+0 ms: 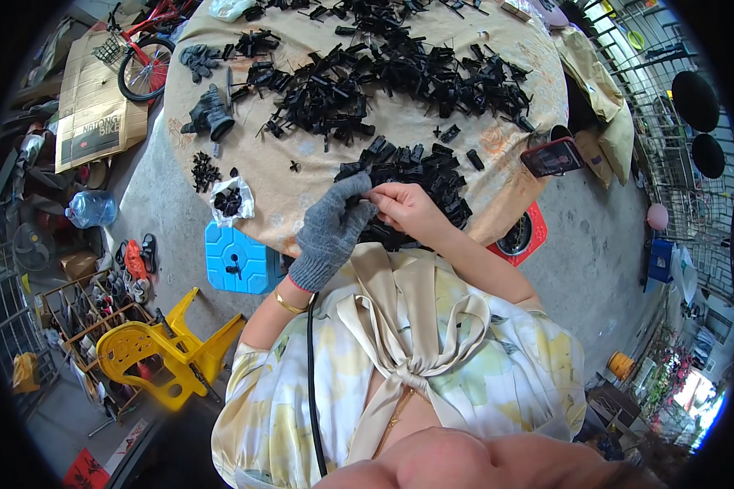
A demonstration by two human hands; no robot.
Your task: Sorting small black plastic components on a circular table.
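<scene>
Head view: black parts [444,179] litter the cloth-covered table [265,155], heaped by the gloved left hand [330,232] and bare right hand [406,209] — fingers pinched together, on what I cannot tell — blue stool [249,236], grey floor [603,261] beside.

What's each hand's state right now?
Grey-knit-gloved left hand: fingers partly curled; holding anything, cannot tell.
Bare right hand: pinched closed; contents unclear.

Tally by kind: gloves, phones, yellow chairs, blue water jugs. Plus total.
Grey gloves: 3 (one worn on left hand, two on table)
Phone: 1
Yellow plastic chair: 1
Blue water jug: 1
Total: 6
</scene>
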